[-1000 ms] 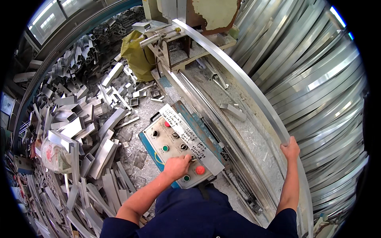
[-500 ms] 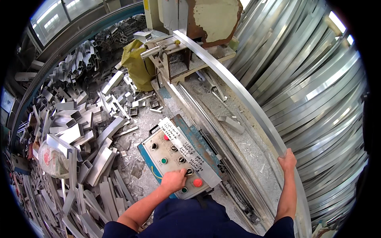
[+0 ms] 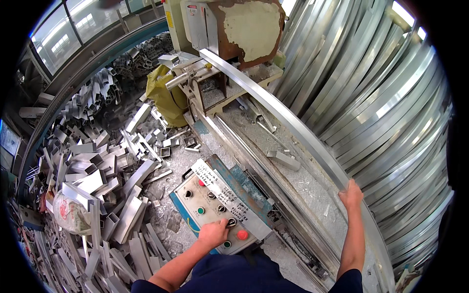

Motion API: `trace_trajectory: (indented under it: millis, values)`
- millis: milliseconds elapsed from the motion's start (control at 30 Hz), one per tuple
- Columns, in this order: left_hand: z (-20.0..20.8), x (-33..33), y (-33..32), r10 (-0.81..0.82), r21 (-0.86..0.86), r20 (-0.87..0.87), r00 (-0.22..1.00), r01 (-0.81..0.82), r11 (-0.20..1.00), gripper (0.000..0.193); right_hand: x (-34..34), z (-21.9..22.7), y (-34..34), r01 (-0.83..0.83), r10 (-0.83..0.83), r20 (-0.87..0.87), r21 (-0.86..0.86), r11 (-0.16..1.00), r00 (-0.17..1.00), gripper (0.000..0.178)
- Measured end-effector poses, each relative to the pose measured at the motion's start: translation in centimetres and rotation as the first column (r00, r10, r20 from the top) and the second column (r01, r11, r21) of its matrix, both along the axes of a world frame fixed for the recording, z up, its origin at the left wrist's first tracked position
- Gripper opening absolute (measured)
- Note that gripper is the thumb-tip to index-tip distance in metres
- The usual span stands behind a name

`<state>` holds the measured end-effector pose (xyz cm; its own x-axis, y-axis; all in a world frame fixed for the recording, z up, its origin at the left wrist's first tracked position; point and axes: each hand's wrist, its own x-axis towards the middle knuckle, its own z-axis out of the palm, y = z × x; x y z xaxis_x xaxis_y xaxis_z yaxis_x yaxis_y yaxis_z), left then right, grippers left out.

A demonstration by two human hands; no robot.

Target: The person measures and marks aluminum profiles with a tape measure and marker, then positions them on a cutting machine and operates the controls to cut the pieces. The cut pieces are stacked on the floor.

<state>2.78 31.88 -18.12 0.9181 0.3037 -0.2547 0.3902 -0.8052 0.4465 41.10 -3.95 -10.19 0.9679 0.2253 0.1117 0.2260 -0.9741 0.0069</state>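
Note:
My left hand [image 3: 213, 234] is closed with thumb and fingers on a black rotary knob [image 3: 231, 222] on the control box [image 3: 184, 205]. Beside the knob sits a red push button [image 3: 243, 235], and green and black controls lie farther up the panel. A flat metal strip [image 3: 254, 220] with handwriting rests along the box's right side. On the right, my right hand [image 3: 351, 196] is wrapped round the edge of a long silver aluminium profile [image 3: 293, 121]. The far end of the profile lies on the machine's table, by a metal cylinder [image 3: 180, 79].
A cream machine housing with peeling paint [image 3: 249, 29] stands at the far end. Long aluminium profiles [image 3: 371, 93] are stacked on the right. Offcuts [image 3: 129, 219] cover the floor at left, around a white sack [image 3: 72, 212]. A yellow bag [image 3: 163, 100] hangs near the machine. Rails [image 3: 264, 161] run down the middle.
The view has tilted slightly, so the machine and control box appear lower. Both hands keep their hold, the left on the knob and the right on the aluminium profile.

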Motion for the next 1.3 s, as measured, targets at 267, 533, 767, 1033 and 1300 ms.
trace_trajectory:
  millis: [267,533,767,1033,1300]
  values:
    - [0.3,0.5,0.1,-0.009,0.011,-0.065,0.998,0.010,1.000,0.023,0.8,-0.6,0.2,-0.011,0.011,0.029,-0.003,1.000,1.000,0.041]
    - [1.2,0.8,-0.2,-0.011,0.014,-0.089,0.996,0.012,1.000,0.022,1.5,-1.1,0.6,0.002,-0.003,0.045,0.014,1.000,0.999,0.037]
    - [-0.5,0.3,-0.1,-0.010,0.033,-0.018,1.000,0.010,0.999,0.022,0.7,-0.7,1.0,-0.032,0.029,0.084,0.032,0.999,0.996,0.034]
    - [-0.2,0.4,-0.2,-0.012,0.045,-0.037,0.999,0.013,0.999,0.023,1.2,-0.8,1.6,-0.016,0.013,0.067,0.045,0.999,0.998,0.038]
    - [0.0,0.6,-0.1,-0.011,0.038,-0.067,0.998,0.014,0.999,0.022,0.9,-1.0,1.3,-0.004,0.003,0.040,0.031,1.000,0.999,0.035]
